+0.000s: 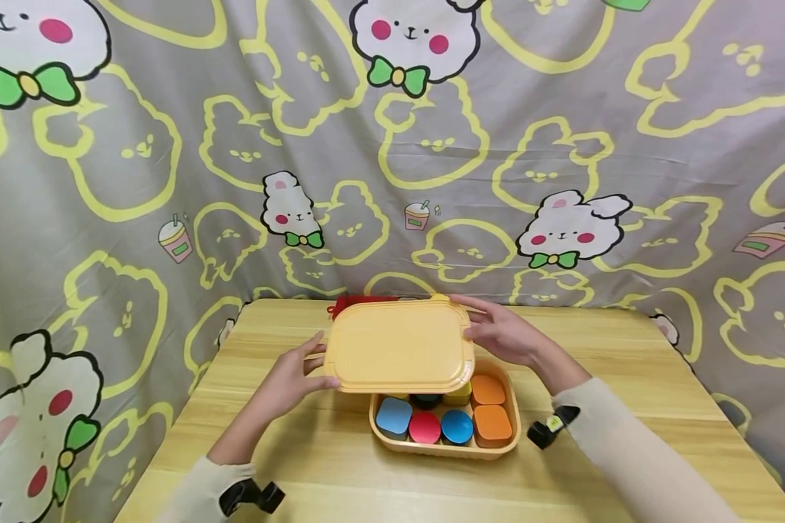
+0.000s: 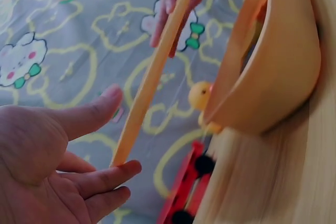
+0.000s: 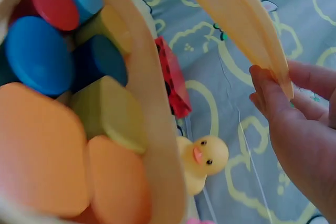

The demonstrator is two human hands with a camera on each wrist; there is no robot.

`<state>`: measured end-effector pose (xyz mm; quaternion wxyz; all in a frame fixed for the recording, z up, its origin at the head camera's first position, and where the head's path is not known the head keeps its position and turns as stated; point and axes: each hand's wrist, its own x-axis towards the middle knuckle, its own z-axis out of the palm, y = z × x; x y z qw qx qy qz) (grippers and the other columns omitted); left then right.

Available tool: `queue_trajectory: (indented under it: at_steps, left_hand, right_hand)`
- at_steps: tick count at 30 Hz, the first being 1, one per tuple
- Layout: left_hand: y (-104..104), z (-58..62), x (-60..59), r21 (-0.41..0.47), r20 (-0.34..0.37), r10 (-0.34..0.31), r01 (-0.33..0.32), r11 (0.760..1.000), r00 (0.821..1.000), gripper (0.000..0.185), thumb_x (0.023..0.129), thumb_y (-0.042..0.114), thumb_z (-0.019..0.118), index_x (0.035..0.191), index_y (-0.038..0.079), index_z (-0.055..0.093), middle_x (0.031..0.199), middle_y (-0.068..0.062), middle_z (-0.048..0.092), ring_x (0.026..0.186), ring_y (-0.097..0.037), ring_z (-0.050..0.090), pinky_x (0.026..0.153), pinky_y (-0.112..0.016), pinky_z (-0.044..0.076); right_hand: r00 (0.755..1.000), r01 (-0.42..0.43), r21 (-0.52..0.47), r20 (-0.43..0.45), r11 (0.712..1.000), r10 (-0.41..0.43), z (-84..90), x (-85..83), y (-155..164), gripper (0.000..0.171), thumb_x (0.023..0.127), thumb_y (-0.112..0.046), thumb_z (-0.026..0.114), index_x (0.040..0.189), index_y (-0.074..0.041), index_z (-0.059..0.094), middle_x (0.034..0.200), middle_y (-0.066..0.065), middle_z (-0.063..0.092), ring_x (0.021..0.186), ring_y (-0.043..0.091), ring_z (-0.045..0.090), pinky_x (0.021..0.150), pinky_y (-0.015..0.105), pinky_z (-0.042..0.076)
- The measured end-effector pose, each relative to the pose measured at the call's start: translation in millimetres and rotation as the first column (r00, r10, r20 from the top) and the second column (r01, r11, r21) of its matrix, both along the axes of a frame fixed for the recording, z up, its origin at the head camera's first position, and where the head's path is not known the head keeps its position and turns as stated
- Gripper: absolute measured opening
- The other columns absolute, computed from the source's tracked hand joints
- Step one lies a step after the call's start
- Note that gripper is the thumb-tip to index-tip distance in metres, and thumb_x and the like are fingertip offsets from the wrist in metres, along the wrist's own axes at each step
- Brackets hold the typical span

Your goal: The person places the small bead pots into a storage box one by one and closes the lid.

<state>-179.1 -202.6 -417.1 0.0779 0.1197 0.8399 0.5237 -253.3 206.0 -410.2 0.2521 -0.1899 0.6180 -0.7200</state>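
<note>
A yellow lid (image 1: 399,345) hangs level over an open yellow box (image 1: 445,448) on the wooden table. My left hand (image 1: 314,363) grips the lid's near left corner, thumb above and fingers below. My right hand (image 1: 474,323) pinches its far right edge. In the left wrist view the lid (image 2: 152,77) shows edge-on between the thumb and fingers of my left hand (image 2: 122,132). The right wrist view shows my right hand (image 3: 278,85) pinching the rim of the lid (image 3: 236,19). Inside the box sit several coloured blocks: a red round one (image 1: 424,427), blue ones (image 1: 394,415) and orange ones (image 1: 492,423).
A red toy (image 1: 360,300) lies behind the box at the table's far edge, mostly hidden by the lid. A small yellow rubber duck (image 3: 202,158) sits beside the box's far side. A bunny-print cloth (image 1: 170,181) hangs behind and around the table (image 1: 628,349).
</note>
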Motion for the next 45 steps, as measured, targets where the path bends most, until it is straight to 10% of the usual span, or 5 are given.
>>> queue_trajectory:
  at_steps: [15,23,27,37,45]
  left_hand:
    - [56.7,-4.8,-23.7,0.179,-0.016,0.096,-0.092,0.980,0.995,0.032,0.094,-0.001,0.072,0.125,-0.006,0.069,0.107,-0.018,0.071,0.089,-0.022,0.075,0.081,-0.035,0.061]
    - [68.9,-1.4,-11.1,0.086,-0.289,0.170,-0.151,0.985,0.942,0.012,0.093,0.009,0.075,0.104,0.007,0.079,0.088,-0.003,0.068,0.083,-0.015,0.066,0.066,-0.022,0.054]
    - [68.9,-2.6,-3.8,0.062,-0.283,0.125,-0.112,0.992,0.951,0.015,0.099,0.012,0.069,0.109,0.008,0.079,0.083,-0.002,0.073,0.078,-0.016,0.068,0.066,-0.023,0.056]
    - [61.7,-10.2,11.3,0.345,-0.038,-0.035,0.046,0.938,0.999,0.040,0.106,0.009,0.059,0.143,-0.006,0.057,0.139,-0.025,0.061,0.110,-0.018,0.070,0.087,-0.034,0.061]
    - [66.2,-26.9,14.4,0.322,0.097,-0.007,-0.025,0.946,0.995,0.063,0.097,0.001,0.069,0.152,-0.010,0.041,0.121,-0.024,0.065,0.081,-0.009,0.065,0.070,-0.027,0.059]
  right_hand:
    - [0.926,0.352,0.130,-0.195,0.927,-0.324,-5.7,59.1,37.7,0.053,0.104,-0.001,0.057,0.151,0.012,0.036,0.132,0.014,0.066,0.109,0.008,0.069,0.094,0.025,0.056]
    - [0.600,0.695,0.304,-0.744,0.652,-0.293,5.4,98.3,42.6,0.022,0.106,-0.015,0.060,0.123,-0.008,0.072,0.106,0.005,0.068,0.091,0.002,0.059,0.074,0.018,0.054]
    - [0.531,0.747,0.305,-0.809,0.590,-0.253,5.7,116.8,43.7,0.018,0.106,-0.013,0.059,0.118,-0.012,0.073,0.083,-0.003,0.066,0.069,0.005,0.060,0.058,0.023,0.052]
    - [0.818,0.467,0.292,-0.501,0.834,-0.283,-5.6,150.6,59.1,0.036,0.107,-0.009,0.055,0.141,0.002,0.058,0.135,0.021,0.062,0.103,0.012,0.071,0.084,0.034,0.062]
    - [0.896,0.440,0.344,-0.227,0.830,-0.381,-30.3,150.5,51.9,0.068,0.103,-0.016,0.065,0.157,0.004,0.030,0.107,0.019,0.069,0.086,0.019,0.071,0.079,0.039,0.062]
